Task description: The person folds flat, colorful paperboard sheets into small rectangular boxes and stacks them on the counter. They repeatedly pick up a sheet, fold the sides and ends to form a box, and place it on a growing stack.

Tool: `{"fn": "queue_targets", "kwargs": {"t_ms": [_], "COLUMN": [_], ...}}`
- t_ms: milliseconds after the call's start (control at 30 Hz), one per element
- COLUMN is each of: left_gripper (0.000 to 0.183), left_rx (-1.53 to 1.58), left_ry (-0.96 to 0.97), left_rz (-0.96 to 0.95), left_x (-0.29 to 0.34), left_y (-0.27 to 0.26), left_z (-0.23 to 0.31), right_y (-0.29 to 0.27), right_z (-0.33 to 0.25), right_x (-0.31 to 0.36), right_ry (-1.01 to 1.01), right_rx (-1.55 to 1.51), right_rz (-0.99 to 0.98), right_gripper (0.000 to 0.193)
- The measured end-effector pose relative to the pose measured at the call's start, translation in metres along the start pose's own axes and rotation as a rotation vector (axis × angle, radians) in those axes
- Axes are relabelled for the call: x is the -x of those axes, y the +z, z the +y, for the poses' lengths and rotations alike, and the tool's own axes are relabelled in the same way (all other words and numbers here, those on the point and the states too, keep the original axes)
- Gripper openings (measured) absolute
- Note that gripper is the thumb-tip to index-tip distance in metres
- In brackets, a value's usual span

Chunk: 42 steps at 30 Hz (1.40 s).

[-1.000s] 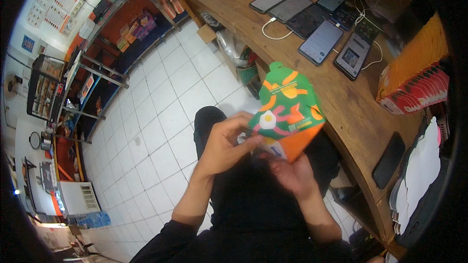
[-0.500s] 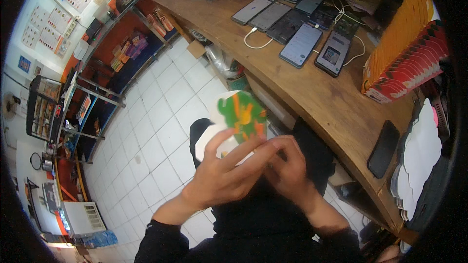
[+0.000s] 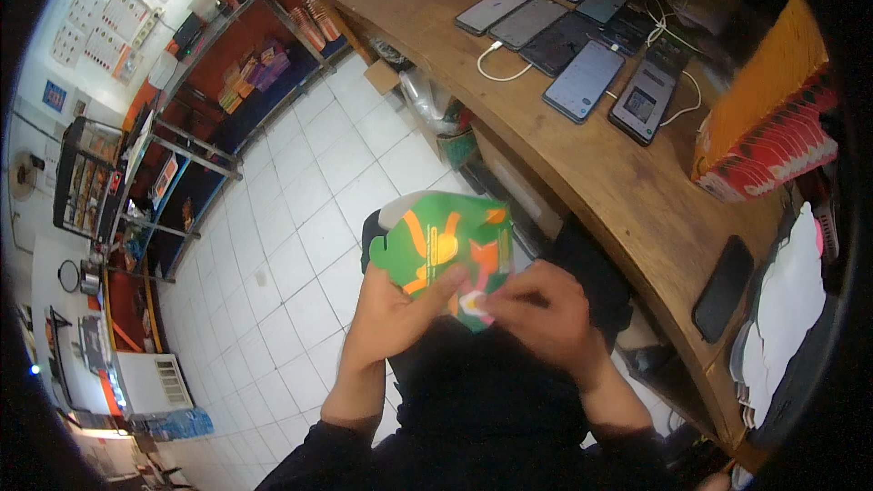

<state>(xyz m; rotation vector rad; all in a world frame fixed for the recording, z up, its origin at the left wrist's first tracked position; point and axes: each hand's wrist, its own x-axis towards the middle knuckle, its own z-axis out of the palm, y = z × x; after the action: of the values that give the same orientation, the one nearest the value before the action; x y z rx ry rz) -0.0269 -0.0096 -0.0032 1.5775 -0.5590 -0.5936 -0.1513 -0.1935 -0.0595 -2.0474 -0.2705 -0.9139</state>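
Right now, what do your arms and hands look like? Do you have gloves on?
No gloves: my left hand and right hand are bare. My black sleeves look plain and stop short of the wrists. No watch or bracelet shows.

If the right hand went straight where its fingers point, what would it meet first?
The right hand would first meet the green printed card, which it seems to touch; depth is unclear.
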Motion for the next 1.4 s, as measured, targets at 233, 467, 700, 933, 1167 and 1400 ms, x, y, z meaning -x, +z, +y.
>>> {"fn": "queue_targets", "kwargs": {"t_ms": [233,467,700,933,1167,1400], "left_gripper": [0.026,0.028,0.045,0.05,0.054,0.037], "left_rx": [0.019,0.283,-0.086,-0.143,-0.2,-0.211], "left_ry": [0.063,0.042,0.152,0.129,0.172,0.124], "left_rz": [0.092,0.168,-0.067,-0.017,-0.07,-0.267], "left_x": [-0.003,-0.004,-0.007,-0.006,-0.008,-0.02], "left_y": [0.03,0.042,0.029,0.032,0.029,0.018], "left_z": [-0.008,-0.012,-0.011,-0.022,-0.03,-0.016], "right_y": [0.041,0.043,0.025,0.004,0.002,-0.022], "right_z": [-0.001,0.002,-0.008,-0.002,0.008,0.015], "right_x": [0.011,-0.004,-0.015,-0.018,-0.012,-0.015], "right_ry": [0.45,0.386,0.502,0.356,0.571,0.134], "right_rx": [-0.263,-0.147,-0.27,-0.19,-0.309,-0.022], "right_rz": [0.411,0.534,0.392,0.26,0.247,-0.258], "right_gripper": [0.016,0.019,0.015,0.029,0.044,0.126]}}
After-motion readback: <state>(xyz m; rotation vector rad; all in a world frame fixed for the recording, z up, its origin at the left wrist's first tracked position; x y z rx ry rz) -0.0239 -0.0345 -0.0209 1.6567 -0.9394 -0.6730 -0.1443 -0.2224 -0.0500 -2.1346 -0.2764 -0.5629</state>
